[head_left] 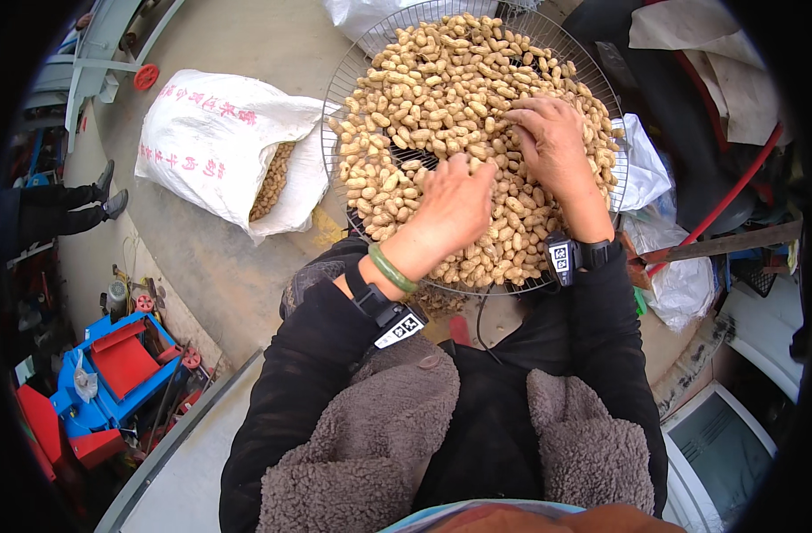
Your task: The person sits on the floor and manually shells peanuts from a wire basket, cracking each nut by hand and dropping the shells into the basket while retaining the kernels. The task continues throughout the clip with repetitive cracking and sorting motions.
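Observation:
Unshelled peanuts [450, 84] cover a large round wire rack [335, 102] in front of me. My left hand [455, 206], with a green bangle [391, 269] at the wrist, reaches over their near middle. Its fingers are curled down into the peanuts, the tips are partly hidden, and whatever they pinch cannot be made out. Farther right and a little beyond, my right hand [555, 147] hovers low over the pile. Its fingers bend leftward with the thumb apart from them, and nothing shows between them. Dark wire mesh is bare beside the left hand's fingers.
A white woven sack [206, 147] of peanuts lies on its side at the left, mouth toward the rack. Blue and red machinery [117, 377] stands at lower left. Plastic bags [677, 280] and a red bar [734, 191] are on the right. A person's legs [64, 209] show far left.

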Demonstrator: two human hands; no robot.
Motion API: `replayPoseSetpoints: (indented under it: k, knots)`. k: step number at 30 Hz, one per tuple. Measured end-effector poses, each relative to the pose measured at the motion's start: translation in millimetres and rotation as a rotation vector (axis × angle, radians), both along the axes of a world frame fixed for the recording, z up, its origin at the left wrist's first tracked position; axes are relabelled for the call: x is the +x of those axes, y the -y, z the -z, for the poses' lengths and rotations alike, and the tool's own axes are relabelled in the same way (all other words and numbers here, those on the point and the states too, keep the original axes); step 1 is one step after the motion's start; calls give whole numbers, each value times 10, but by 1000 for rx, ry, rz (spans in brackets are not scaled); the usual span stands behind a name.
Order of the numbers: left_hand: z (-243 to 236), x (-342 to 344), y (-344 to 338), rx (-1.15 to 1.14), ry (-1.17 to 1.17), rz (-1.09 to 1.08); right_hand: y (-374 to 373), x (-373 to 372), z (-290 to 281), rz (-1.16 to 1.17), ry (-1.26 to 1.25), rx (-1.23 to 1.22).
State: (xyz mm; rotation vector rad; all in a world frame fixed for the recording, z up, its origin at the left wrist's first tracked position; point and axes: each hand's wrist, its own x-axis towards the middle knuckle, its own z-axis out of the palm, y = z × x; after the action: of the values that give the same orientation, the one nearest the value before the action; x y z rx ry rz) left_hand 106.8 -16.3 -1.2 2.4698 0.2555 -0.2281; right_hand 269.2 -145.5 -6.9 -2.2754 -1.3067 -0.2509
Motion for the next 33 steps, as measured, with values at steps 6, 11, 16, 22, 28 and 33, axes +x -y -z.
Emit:
replayPoseSetpoints:
  k: [6,11,16,22,28,33]
  knots:
    - [48,-56,129,-105,228,130,-189,-258,33,-276,-247,-28]
    - [-153,-46,-554,-40,160,-25,-198,-316,68,-320,-299,-68]
    - [-86,-186,-980,464,141,-179,-151,-317,53,-295,-306,-151]
    - [100,-107,-1054,525,-94,-85,-93,-257,39,-316,-272,-113]
    - [16,-132,-1036,214,-85,-79,-71,-293,19,-341,-266,-46]
    - [-10,-15,-917,161,112,-240,-255,-587,70,-412,-317,-67]
